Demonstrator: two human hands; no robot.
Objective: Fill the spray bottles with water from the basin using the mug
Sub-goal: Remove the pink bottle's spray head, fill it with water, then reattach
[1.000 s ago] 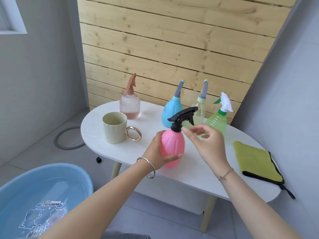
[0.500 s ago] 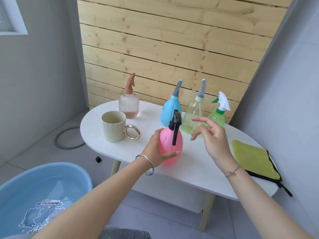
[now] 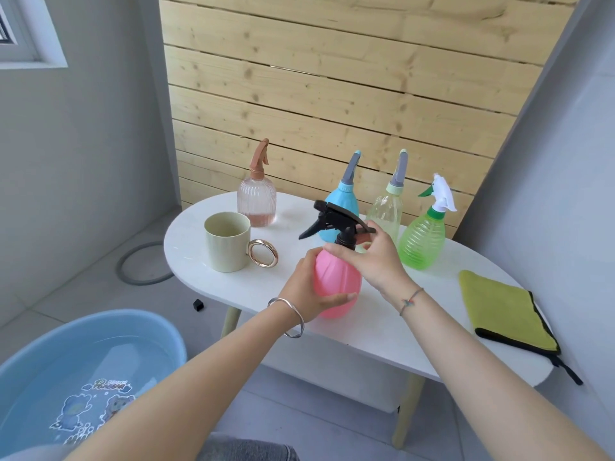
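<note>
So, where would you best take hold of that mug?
By its gold ring handle, coming from the right. The mug stands upright with the ring sticking out sideways that way, nothing touching it. Fingers can hook through the ring, and the open top stays level for scooping.

The bottle [image 3: 336, 284] is pink, its sprayer [image 3: 334, 217] black, the mug [image 3: 226, 249] cream.
</note>
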